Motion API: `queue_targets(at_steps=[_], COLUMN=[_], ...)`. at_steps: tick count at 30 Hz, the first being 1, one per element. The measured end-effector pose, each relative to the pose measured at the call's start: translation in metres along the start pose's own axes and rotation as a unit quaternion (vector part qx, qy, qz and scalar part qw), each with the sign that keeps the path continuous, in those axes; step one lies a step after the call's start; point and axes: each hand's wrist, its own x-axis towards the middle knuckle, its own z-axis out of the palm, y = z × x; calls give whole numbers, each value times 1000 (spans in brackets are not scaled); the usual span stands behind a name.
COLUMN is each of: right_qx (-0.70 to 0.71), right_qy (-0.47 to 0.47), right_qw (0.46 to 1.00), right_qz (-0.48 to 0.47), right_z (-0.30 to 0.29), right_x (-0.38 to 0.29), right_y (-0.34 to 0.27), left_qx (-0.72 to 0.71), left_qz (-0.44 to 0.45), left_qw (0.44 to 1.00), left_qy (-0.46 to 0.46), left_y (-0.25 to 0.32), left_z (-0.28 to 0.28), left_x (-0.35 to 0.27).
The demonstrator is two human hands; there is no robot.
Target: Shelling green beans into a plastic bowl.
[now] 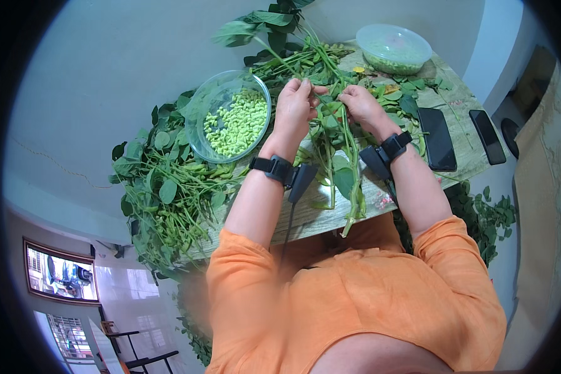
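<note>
Leafy green bean plants with pods, which look like soybean plants (354, 187), lie before me across the table, their cut stem ends towards me. My left hand (299, 105) pinches a thin green stem between thumb and fingers. Close by on the right, my right hand (361, 106) has its fingertips closed on part of the same bunch; exactly which part is hidden by leaves. Left of my left hand stands a clear plastic bowl (191, 133), tilted in view, with shelled green beans (240, 124) in it.
A lidded clear tub (392, 46) holding green bits stands at the back right. Two black phones (437, 140) (487, 137) lie on the table's right side. A heap of bean plants (168, 191) covers the left end; more foliage (484, 215) lies below the table's right edge.
</note>
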Motion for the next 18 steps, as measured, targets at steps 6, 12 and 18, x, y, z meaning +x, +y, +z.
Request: queue_targets(at_steps=[6, 12, 18], right_qx=[74, 96, 166], right_qy=[-55, -26, -44], right_qw=[995, 994, 984], right_qz=[34, 47, 42], right_z=[-7, 2, 5], right_x=[10, 0, 2], right_y=[10, -3, 0], left_qx=[-5, -4, 15], left_qz=[71, 91, 55], left_qw=[997, 996, 998], left_qy=[-12, -9, -14], left_y=[9, 13, 6], left_z=[-10, -14, -12], left_x=[-32, -72, -99])
